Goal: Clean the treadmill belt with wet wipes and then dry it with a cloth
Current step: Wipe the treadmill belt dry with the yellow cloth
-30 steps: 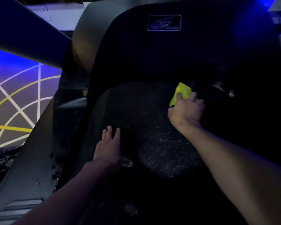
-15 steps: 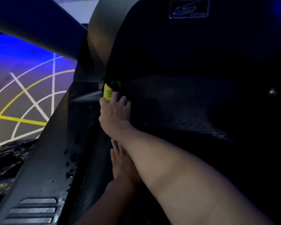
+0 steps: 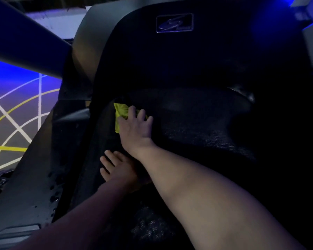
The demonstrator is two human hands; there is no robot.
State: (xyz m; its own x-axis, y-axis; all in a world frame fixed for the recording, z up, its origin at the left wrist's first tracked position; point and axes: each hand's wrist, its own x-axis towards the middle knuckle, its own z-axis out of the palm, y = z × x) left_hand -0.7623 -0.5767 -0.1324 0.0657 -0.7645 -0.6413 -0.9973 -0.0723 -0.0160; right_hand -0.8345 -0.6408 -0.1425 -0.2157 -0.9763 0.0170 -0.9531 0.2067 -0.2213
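1. Belt of black, coarse-textured treadmill rubber [image 3: 197, 127] fills the middle of your view. A second ago you were wiping right of its centre, and now you are working at its far left corner.
2. The black plastic motor hood [image 3: 170, 60] rises behind that corner. It carries a small rectangular badge [image 3: 174, 23] with a swirl emblem, and no lettering on it is legible.
3. The grey side rail [image 3: 34, 186] on your left is speckled with dark droplets.
4. Your right hand [image 3: 134, 127] reaches across with its fingers spread and nearly straight. It presses the cloth flat on the belt and has slid slightly right of the edge it hugged half a second ago.
5. Your left hand [image 3: 117, 168] has stayed planted palm-down on the belt with its fingers extended and holding nothing. It now lies partly under your right forearm.
6. The crumpled yellow-green cloth [image 3: 121, 110] sits bunched beneath your right fingertips, just in front of the hood. More of it shows than half a second ago.
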